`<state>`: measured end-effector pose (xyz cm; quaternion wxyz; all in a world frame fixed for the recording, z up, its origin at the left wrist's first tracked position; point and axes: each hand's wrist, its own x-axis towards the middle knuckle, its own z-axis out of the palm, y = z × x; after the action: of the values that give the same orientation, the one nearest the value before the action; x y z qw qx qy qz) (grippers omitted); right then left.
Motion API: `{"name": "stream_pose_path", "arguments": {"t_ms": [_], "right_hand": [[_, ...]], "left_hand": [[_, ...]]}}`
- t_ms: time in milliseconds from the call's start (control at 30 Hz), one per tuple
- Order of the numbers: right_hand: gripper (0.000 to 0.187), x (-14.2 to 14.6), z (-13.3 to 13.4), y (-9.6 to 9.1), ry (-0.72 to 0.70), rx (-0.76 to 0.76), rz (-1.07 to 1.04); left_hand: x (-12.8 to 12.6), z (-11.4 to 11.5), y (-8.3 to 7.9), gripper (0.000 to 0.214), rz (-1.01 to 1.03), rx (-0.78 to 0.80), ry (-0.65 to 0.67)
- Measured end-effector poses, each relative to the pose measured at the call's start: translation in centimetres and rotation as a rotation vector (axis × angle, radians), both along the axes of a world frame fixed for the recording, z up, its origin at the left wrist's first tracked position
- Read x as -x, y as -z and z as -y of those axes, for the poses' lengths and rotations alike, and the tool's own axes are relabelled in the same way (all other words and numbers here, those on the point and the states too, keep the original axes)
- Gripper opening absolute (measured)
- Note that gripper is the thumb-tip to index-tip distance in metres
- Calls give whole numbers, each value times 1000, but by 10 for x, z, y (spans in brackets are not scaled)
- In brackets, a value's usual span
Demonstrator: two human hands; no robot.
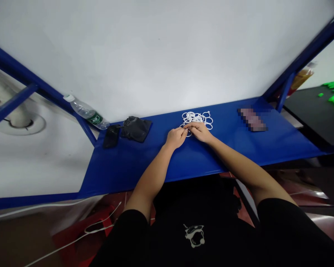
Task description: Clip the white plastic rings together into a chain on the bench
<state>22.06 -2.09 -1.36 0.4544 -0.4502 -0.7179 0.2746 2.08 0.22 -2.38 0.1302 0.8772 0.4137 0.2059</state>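
Note:
Several white rings (pixel 193 117), thin and loop-shaped, lie in a loose pile on the blue shelf (pixel 195 159). In front of the pile, my left hand (pixel 177 137) and my right hand (pixel 199 131) meet with their fingertips together. Both hands are closed in a pinch, and a white ring shows just below the right fingers. The fingers hide most of what is between them, so whether they grip that ring cannot be made out. My right hand partly covers the near side of the pile.
To the left lie a dark drawstring pouch (pixel 136 128) and a black phone-like object (pixel 111 136). A clear plastic bottle (pixel 86 113) leans by the blue frame (pixel 55 97). A blurred-out pinkish object (pixel 252 119) lies right. Below stands a red stool (pixel 80 237) with white cables.

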Motion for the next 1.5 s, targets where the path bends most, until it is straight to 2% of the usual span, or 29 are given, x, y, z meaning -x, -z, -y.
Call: {"name": "stream_pose_path", "arguments": {"t_ms": [200, 333, 500, 567, 700, 833, 967, 1033, 1133, 1300, 1400, 1500], "right_hand": [[30, 6, -1, 8, 66, 12, -67], [21, 5, -4, 19, 162, 15, -179], [20, 2, -1, 25, 193, 51, -235], [23, -1, 0, 25, 204, 21, -177], [29, -13, 1, 24, 263, -166, 48], [33, -30, -8, 26, 288, -225, 163], [28, -43, -21, 30, 296, -235, 312], [33, -48, -24, 31, 372, -240, 387], [41, -54, -25, 30, 502, -196, 482], [58, -60, -26, 33, 631, -36, 603], [72, -60, -31, 41, 600, 88, 618], [79, -56, -35, 48, 508, 157, 618]], "left_hand": [[-1, 0, -1, 42, -9, -43, -19], [-6, 1, 1, 39, 9, -69, 26], [-13, 6, -1, 38, 37, -63, 61], [-13, 5, -1, 36, 57, -24, 40], [-11, 0, 0, 29, 142, 33, -100], [-11, -3, 5, 46, 159, 7, -189], [-13, -1, 11, 64, 105, 27, -171], [-14, 1, 12, 76, 53, 56, -153], [-13, 2, 10, 88, -80, 130, -123], [-12, 4, 3, 83, -224, 194, -77], [-12, 4, 4, 77, -231, 186, -72], [-13, 3, 8, 76, -217, 173, -89]]}}
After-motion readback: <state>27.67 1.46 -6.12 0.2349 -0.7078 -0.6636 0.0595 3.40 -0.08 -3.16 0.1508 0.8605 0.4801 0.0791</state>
